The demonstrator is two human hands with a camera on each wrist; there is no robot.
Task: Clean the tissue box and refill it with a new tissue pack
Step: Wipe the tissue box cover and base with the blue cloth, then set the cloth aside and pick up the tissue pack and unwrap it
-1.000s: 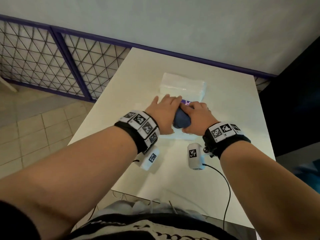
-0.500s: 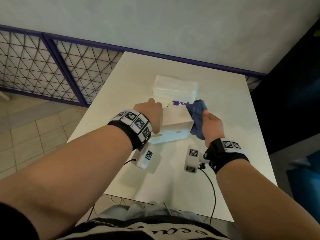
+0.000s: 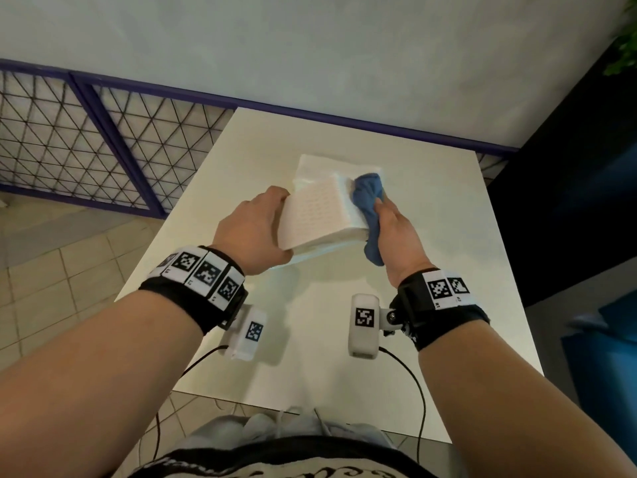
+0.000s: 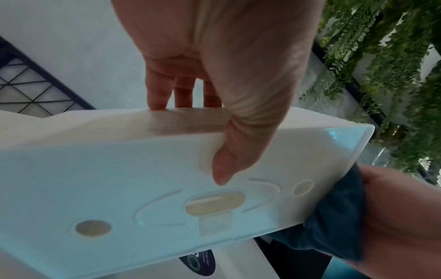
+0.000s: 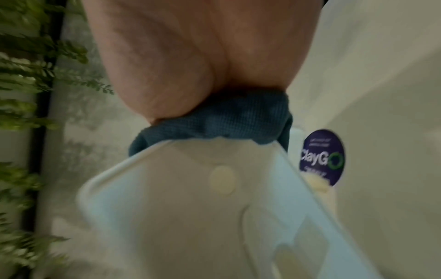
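Note:
My left hand (image 3: 255, 232) grips the left end of the white tissue box (image 3: 319, 215) and holds it tilted above the table, thumb on its underside (image 4: 224, 169). The box's underside (image 4: 143, 188) faces the left wrist camera, with an oval slot and two round pads. My right hand (image 3: 396, 232) grips a bunched blue cloth (image 3: 368, 205) and presses it against the box's right end (image 5: 214, 124). Behind the box lies the new tissue pack (image 3: 317, 165), mostly hidden by it.
The white table (image 3: 431, 305) has free surface near me. A round purple sticker (image 5: 322, 158) lies on it under the box. A purple-framed mesh fence (image 3: 103, 146) stands to the left, a wall behind, a dark panel with green plants (image 4: 381, 75) to the right.
The box was resting on the table with the left hand on it; now it is lifted and tilted. The right hand with the cloth moved from the top to the right end.

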